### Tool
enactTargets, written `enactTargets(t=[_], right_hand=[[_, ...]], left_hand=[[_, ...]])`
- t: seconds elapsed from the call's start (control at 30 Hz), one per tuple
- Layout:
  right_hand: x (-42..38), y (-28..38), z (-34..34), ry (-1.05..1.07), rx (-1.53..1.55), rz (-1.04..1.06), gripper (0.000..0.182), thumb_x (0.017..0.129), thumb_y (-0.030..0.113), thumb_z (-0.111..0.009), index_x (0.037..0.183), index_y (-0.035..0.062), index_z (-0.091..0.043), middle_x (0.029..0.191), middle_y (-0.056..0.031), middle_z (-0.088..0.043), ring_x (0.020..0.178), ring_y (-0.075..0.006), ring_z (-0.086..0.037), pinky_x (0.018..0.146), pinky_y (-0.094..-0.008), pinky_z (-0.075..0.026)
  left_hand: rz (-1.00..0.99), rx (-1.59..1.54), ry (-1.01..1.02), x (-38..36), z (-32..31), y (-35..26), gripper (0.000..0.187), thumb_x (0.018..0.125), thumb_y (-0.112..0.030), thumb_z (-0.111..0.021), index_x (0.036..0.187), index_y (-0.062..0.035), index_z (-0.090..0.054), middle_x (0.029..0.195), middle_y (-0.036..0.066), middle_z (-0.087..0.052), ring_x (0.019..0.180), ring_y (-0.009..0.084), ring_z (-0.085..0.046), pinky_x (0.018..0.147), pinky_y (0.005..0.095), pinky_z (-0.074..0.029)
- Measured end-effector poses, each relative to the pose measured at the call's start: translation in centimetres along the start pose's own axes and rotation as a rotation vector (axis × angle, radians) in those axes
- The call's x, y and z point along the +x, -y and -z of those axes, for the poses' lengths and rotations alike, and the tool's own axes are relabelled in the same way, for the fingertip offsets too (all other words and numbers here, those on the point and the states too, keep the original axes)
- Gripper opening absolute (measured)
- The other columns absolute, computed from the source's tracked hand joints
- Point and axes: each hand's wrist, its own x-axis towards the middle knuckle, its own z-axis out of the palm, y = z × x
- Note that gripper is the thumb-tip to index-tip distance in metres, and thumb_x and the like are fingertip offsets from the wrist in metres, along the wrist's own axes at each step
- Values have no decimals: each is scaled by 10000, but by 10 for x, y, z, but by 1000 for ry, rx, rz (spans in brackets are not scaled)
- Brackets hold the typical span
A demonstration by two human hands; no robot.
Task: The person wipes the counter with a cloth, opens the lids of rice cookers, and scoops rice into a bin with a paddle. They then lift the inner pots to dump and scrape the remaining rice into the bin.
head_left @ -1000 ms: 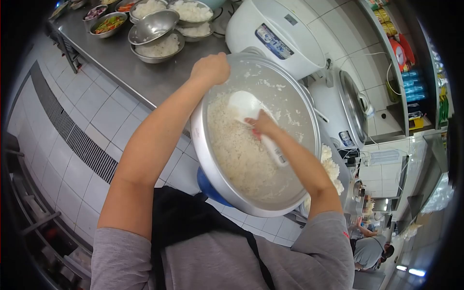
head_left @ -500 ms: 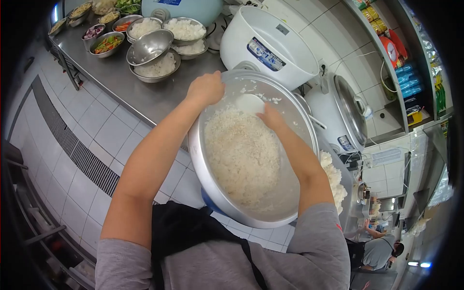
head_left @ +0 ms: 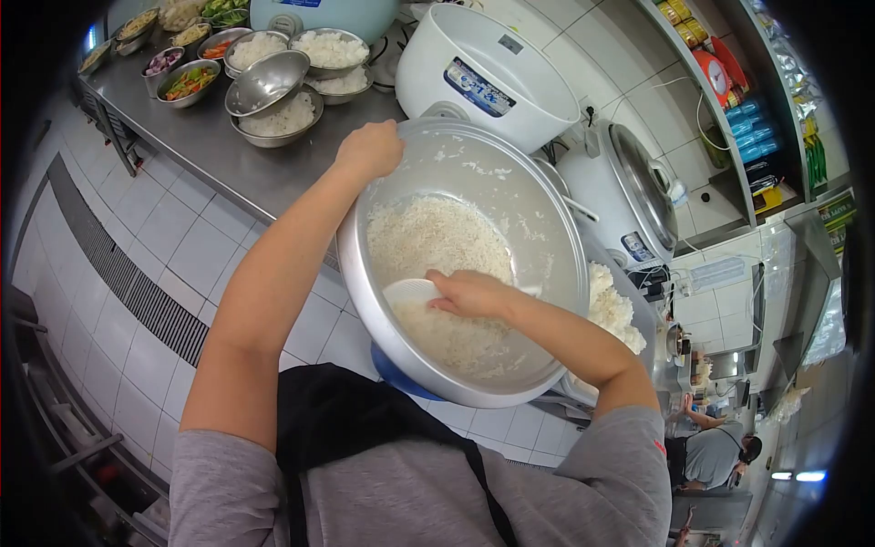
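Observation:
A large metal rice pot is tilted in front of me, its inner wall dotted with stuck grains. Cooked white rice covers much of its bottom. My left hand is closed around the far left part of the rim. Inside the pot, my right hand grips a white rice paddle, whose blade is down in the rice on the near left side. The paddle's handle is mostly hidden by my fingers.
On the steel table stand several bowls of rice and cut vegetables, with an empty metal bowl stacked aslant. A white rice cooker body and a lidded cooker stand behind the pot. A mound of rice lies right; a person works farther off.
My right hand has swept the paddle from the far side of the pot toward me, baring metal at the bottom. The left hand keeps its hold on the rim.

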Motion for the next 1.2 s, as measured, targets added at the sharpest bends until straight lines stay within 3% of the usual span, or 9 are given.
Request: enactTargets(t=[0.07,0.13,0.3,0.57,0.67,0.9,0.97,1.13,1.2], right_hand=[[5,-35,3,-244,-14,-134,562,835,323,-513,1245,15,-282,749,-195,-587,711,-316,-582,678,-386,-460],[17,-75,28,-476,367,-518,464,831,215,-535,1195,0,-345,668,-141,-559,494,-195,-539,408,-313,-449],[59,-119,10,-638,923,-442,362,804,104,-543,1109,-28,-397,589,-110,-520,380,-141,-461,297,-291,-375],[20,24,13,18,581,-226,561,802,179,-553,1225,-48,-262,618,-158,-565,486,-233,-563,476,-343,-471],[10,-11,0,-263,97,-34,500,818,244,-533,1200,9,-313,745,-197,-589,675,-292,-595,605,-381,-477],[31,-137,33,-497,-3,-638,330,827,209,-442,1098,25,-404,936,-216,-579,874,-353,-561,747,-430,-435],[78,-146,-7,-790,-65,-268,363,827,258,-468,1099,29,-394,865,-231,-586,854,-367,-558,716,-434,-439],[49,0,38,-232,396,-393,381,846,248,-427,1170,52,-396,807,-196,-590,759,-348,-572,696,-427,-453],[40,18,32,-221,-115,-17,375,855,237,-417,1177,45,-394,759,-195,-576,729,-341,-571,656,-397,-464]], left_hand=[[-3,-7,-1,-1,-2,0,323,821,-272,-465,1038,-36,-502,965,203,-576,918,352,-547,786,428,-435],[-7,-10,-2,-2,-2,-2,321,822,-271,-464,1039,-37,-501,958,201,-579,912,352,-549,785,428,-436],[-9,38,-27,-2,-2,-1,312,813,-272,-479,1025,-45,-506,944,194,-584,902,352,-552,774,430,-439],[-121,53,-12,9,1,4,361,777,-275,-535,1026,-13,-527,928,204,-588,880,345,-566,763,414,-451],[-259,87,28,28,-2,7,389,765,-281,-553,1051,-20,-516,915,214,-587,872,349,-563,762,418,-446],[-581,328,134,83,-23,-27,421,759,-263,-567,1110,-42,-495,911,195,-584,881,332,-562,774,401,-447],[-634,375,177,93,-25,-40,431,768,-267,-560,1132,-52,-479,932,190,-575,884,332,-559,773,399,-447],[-781,422,126,116,-42,-37,439,806,-307,-524,1188,-108,-436,1096,166,-500,913,324,-549,775,402,-445],[-744,534,75,111,-46,-51,463,801,-327,-529,1200,-115,-428,1099,163,-499,928,319,-544,781,401,-442]])
